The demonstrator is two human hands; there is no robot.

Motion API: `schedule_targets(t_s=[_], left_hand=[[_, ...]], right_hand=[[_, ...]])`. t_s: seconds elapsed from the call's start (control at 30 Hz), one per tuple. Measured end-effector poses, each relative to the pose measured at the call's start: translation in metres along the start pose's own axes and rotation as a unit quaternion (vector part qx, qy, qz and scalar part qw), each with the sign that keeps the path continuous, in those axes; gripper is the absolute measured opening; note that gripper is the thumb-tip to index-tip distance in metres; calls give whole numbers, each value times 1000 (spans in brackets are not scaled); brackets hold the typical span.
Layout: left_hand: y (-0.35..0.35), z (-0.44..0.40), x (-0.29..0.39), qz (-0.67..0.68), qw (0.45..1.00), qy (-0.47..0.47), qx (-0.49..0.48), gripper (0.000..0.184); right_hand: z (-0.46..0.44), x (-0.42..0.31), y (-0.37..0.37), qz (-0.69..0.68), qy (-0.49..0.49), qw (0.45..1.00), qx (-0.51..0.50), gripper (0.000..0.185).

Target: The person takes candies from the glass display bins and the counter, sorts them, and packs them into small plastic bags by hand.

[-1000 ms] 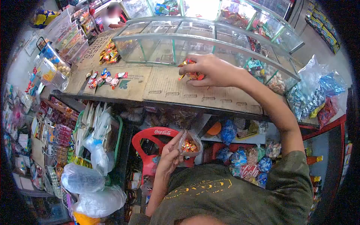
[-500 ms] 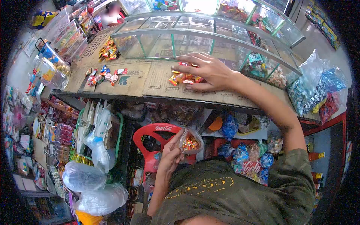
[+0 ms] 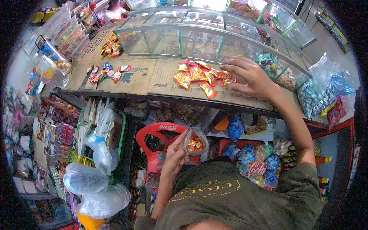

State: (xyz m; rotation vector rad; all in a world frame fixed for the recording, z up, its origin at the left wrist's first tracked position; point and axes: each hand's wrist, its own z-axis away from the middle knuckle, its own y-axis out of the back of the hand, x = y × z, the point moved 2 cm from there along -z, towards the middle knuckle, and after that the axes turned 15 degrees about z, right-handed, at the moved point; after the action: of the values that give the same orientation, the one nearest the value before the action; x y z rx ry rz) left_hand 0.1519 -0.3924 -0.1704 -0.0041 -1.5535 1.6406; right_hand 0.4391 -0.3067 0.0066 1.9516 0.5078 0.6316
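My left hand (image 3: 175, 158) is closed on the rim of a clear plastic bag (image 3: 200, 135), held low in front of me below the counter edge. Orange and red wrapped candies (image 3: 195, 144) show inside its open mouth. Over the counter, my right hand (image 3: 249, 79) is spread open, palm down, its fingers pointing left. Just beside those fingers lies a loose pile of red and yellow wrapped candies (image 3: 197, 75); whether a fingertip touches the rightmost ones I cannot tell.
The counter's cardboard covering (image 3: 142, 82) also holds mixed candies (image 3: 108, 74) and another orange pile (image 3: 111, 46). Glass compartments (image 3: 199, 41) stand behind. A large candy bag (image 3: 322, 90) sits at right. Under the counter is a red Coca-Cola chair (image 3: 147, 134). Far back, a person (image 3: 114, 12) is visible.
My right hand has moved right, off the red and yellow candies, uncovering the pile, which now lies more spread out. The left hand and its bag stay nearly still.
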Motion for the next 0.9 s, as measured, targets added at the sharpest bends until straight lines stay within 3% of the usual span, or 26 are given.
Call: schedule_targets(t_s=[0.07, 0.3, 0.37, 0.47, 0.57, 0.77, 0.9], left_hand=[[0, 0, 1, 3, 1000, -1, -1, 79], [-3, -2, 2, -11, 1000, -12, 3, 79], [-2, 0, 4, -15, 1000, -12, 7, 79], [-3, 1, 5, -18, 1000, -7, 7, 79], [-1, 0, 3, -19, 1000, -3, 7, 79], [0, -2, 0, -28, 1000, -12, 0, 78], [-5, -2, 3, -34, 999, -23, 3, 78]], right_hand=[[3, 1, 1, -18, -35, 999, 30, 30], [9, -13, 0, -87, -130, 987, -25, 30], [13, -12, 4, -108, -178, 973, -98, 31], [17, -10, 12, -105, -167, 975, -107, 30], [21, -13, 14, -57, -157, 985, -50, 28], [23, -21, 19, -25, -177, 981, -70, 23], [17, -12, 18, -76, -205, 976, -3, 24]])
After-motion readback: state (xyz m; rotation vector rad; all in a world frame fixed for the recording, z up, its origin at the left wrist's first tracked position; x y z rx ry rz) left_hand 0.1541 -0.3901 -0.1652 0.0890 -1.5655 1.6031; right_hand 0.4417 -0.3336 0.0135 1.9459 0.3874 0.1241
